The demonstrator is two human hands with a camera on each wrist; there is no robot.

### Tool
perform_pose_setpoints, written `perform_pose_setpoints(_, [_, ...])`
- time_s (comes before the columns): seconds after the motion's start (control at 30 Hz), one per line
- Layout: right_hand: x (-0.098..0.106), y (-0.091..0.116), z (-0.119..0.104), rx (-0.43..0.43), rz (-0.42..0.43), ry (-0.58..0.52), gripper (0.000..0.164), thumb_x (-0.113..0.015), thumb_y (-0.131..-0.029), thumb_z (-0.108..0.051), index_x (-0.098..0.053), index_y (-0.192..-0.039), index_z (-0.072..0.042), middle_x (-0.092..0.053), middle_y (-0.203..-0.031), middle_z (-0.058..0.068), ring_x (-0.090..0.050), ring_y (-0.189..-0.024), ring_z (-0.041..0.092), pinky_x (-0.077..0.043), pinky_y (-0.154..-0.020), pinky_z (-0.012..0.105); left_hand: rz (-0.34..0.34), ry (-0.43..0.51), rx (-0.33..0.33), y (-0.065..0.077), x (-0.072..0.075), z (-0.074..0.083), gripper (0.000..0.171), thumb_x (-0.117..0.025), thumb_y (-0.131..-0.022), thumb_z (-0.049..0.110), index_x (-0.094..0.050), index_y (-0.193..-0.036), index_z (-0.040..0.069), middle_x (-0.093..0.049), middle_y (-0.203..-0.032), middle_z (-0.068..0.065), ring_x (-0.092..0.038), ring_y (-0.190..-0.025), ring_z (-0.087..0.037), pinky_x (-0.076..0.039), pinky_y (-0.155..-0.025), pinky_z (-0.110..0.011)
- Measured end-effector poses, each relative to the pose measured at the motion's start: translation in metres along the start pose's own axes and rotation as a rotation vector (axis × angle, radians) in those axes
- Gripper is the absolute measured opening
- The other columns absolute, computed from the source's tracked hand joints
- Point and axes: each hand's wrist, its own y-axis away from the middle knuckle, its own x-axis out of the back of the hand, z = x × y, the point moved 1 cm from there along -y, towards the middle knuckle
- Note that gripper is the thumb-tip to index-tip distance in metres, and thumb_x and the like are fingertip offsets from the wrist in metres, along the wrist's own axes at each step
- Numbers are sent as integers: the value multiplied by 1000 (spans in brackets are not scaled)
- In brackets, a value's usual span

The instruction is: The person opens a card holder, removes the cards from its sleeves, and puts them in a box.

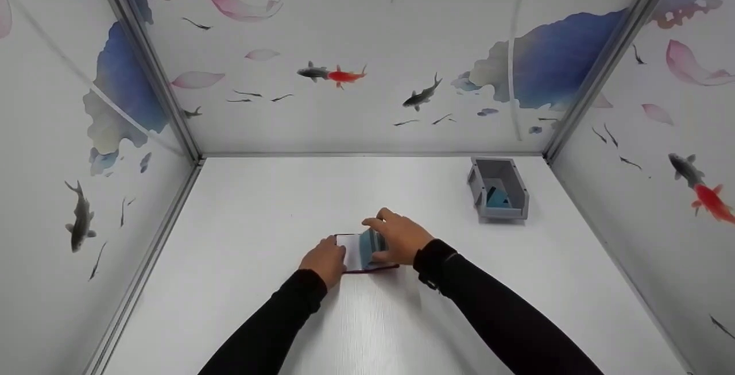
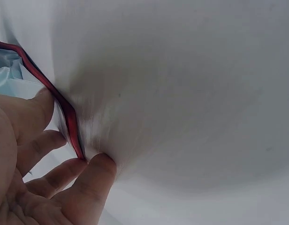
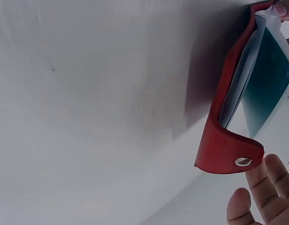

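A small red card holder (image 3: 219,122) with a metal snap on its flap lies unfolded on the table. In the head view, a pale inner page (image 1: 351,250) shows on its left, while a clear sleeve (image 1: 367,247) with a blue card stands raised at its middle. My left hand (image 1: 325,259) grips the holder's left edge; the left wrist view has fingers (image 2: 95,183) on both sides of the red rim (image 2: 70,122). Over the right half, my right hand (image 1: 402,237) has thumb and forefinger spread around the raised sleeve. Its other fingers (image 3: 269,183) are extended by the snap flap.
A grey plastic bin (image 1: 498,188) stands at the back right of the white table (image 1: 275,197), with a blue card-like piece (image 1: 497,197) inside. Printed panels (image 1: 367,36) in metal frames wall off the back and both sides.
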Motion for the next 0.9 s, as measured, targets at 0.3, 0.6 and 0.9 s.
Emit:
perform_pose_setpoints(0.3, [-5,-6,-11,49,59,36,58,-89,-100,-47,-72,-147,-18,-84,-119,3,-76,-112,25,-60,-95,53,4,11,-1,3,5,-1,26,-86,-101,12,-80,-121,-2,-74,-138,-27,-75,-128,-42,-65,-107,-52])
perform_pose_setpoints(0.6, [-17,-9,-18,3,-106,-41,63,-82,-106,-45,-63,-161,-21,-76,-150,6,-64,-149,31,-37,-132,74,-3,175,62,0,-1,-7,41,-67,-110,4,-67,-150,-5,-70,-150,-27,-71,-141,-42,-59,-118,-53])
perform_pose_setpoints(0.9, [-28,-12,-16,-1,-103,9,45,-88,-102,-28,-76,-144,-20,-80,-142,2,-68,-143,28,-42,-126,79,14,206,52,4,-3,-7,54,-68,-110,6,-56,-162,-3,-70,-146,-28,-74,-132,-41,-63,-111,-52])
